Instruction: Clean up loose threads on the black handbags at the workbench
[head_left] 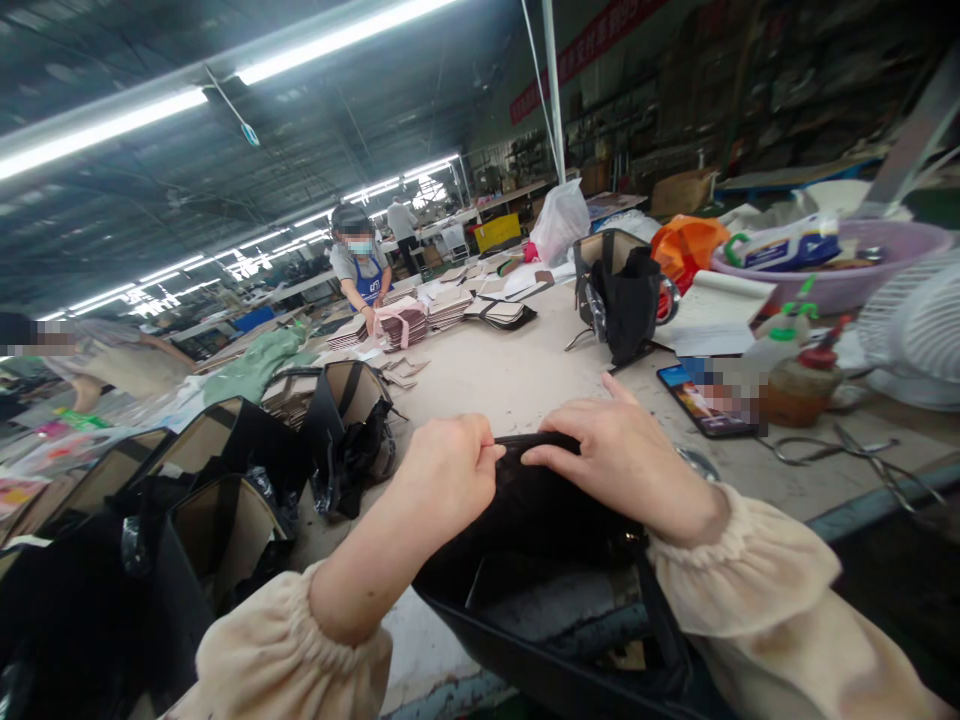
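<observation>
A black bag [525, 640] is tilted at the table's near edge, its opening facing me and its dark inside showing. My left hand [450, 465] pinches the bag's far rim between thumb and curled fingers. Just to the right, my right hand [619, 455] grips the same rim, thumb on the near side and most fingers beyond it, the index finger raised. A short stretch of rim lies between the two hands. Part of the bag's right side is hidden behind my right wrist.
Several black bags [225, 520] crowd the left; another bag [622, 290] stands ahead. On the right are a phone [709, 398], scissors [862, 450], bottles [802, 385], a white fan [915, 330] and a purple basin [907, 245]. A person [364, 270] works beyond stacked pieces [401, 325].
</observation>
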